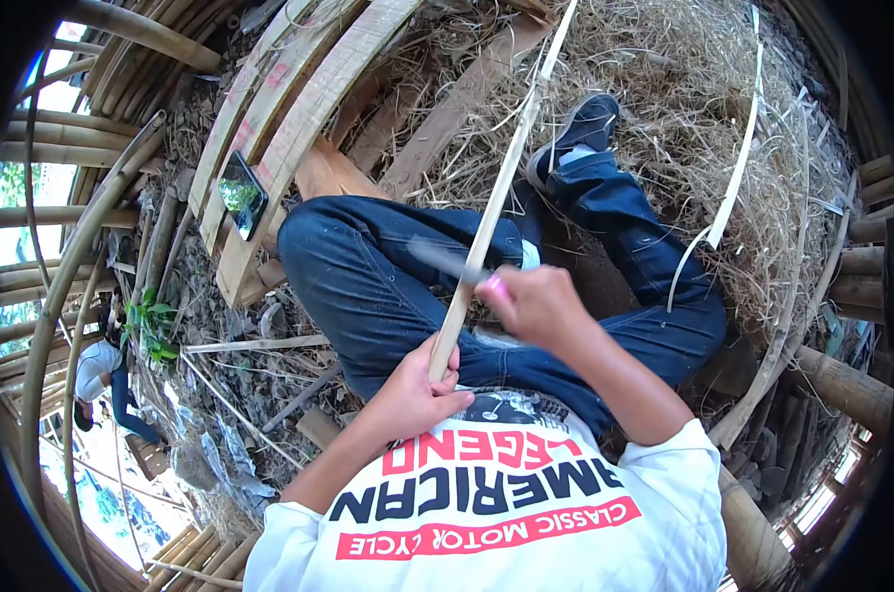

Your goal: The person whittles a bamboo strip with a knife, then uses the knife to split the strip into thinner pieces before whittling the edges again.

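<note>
My left hand [422,388] is closed around the near end of a long pale bamboo strip [501,187], close to my lap. The strip slants up and away, past my shoe. In my right hand [537,308] is a knife [445,260] with a pink handle; its blade is blurred by motion and lies across the strip a little above my left hand. Fingers of the right hand wrap the handle, hiding most of it.
Wooden planks [314,109] lie at the upper left with a smartphone [242,194] on them. Dry straw or shavings [703,148] cover the ground ahead. Another thin strip [741,178] lies at right. Bamboo poles [82,242] surround me; another person [107,370] is at far left.
</note>
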Demonstrator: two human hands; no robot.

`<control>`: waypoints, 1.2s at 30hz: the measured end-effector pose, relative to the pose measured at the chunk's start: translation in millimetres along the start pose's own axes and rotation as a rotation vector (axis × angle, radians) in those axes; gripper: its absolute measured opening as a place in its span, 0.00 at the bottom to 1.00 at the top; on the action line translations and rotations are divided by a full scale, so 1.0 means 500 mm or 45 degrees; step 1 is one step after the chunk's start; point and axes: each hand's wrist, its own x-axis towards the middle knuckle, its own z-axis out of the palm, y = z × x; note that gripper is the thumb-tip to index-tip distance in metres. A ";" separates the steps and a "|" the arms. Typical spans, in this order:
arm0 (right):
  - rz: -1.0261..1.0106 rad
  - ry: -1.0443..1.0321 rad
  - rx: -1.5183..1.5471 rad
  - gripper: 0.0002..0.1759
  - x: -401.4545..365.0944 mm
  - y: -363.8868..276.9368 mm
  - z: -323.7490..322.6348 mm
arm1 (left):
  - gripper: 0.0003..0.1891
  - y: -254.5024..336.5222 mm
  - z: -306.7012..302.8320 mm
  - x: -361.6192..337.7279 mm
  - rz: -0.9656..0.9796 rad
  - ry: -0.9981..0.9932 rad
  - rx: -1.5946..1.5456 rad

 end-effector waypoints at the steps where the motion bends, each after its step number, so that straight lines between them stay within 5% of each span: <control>1: 0.092 0.090 -0.059 0.19 0.015 0.023 -0.005 | 0.20 0.000 -0.002 0.005 -0.002 0.005 0.013; 7: -0.060 -0.186 0.106 0.19 -0.007 -0.019 0.003 | 0.20 -0.008 -0.004 0.013 0.001 0.004 0.011; 11: 0.315 -0.011 0.018 0.22 0.026 0.051 -0.004 | 0.20 -0.022 -0.003 0.027 -0.021 -0.069 0.002; 14: 0.376 -0.049 0.667 0.18 0.010 0.007 0.007 | 0.22 -0.006 -0.010 0.042 -0.212 -0.233 -0.002; 17: 0.483 0.222 1.340 0.22 -0.001 -0.005 0.056 | 0.20 0.064 -0.024 0.014 0.129 -0.065 1.292; 19: 0.489 0.280 1.321 0.24 -0.001 -0.003 0.078 | 0.25 0.114 -0.050 -0.034 0.250 0.098 1.315; 20: 0.493 0.331 1.295 0.27 -0.006 -0.001 0.087 | 0.29 0.198 -0.055 -0.077 0.398 -0.106 1.296; 21: 0.485 0.334 1.308 0.26 -0.009 0.007 0.093 | 0.26 0.231 -0.091 -0.113 0.270 -0.557 1.160; 22: 0.493 0.310 1.304 0.26 -0.007 0.005 0.081 | 0.26 0.259 -0.105 -0.143 0.304 -0.739 1.106; 24: 0.519 0.255 1.294 0.22 -0.001 0.011 0.083 | 0.25 0.307 -0.119 -0.198 0.396 -0.777 1.150; 28: 0.493 0.208 1.217 0.18 0.014 0.017 0.096 | 0.25 0.335 -0.154 -0.286 0.484 -0.126 1.528; 32: 0.458 0.237 1.300 0.18 0.010 0.012 0.092 | 0.24 0.295 -0.213 -0.330 0.304 0.747 1.762; 36: 0.501 0.245 1.297 0.17 0.005 0.024 0.100 | 0.24 0.254 -0.278 -0.362 0.189 1.283 1.788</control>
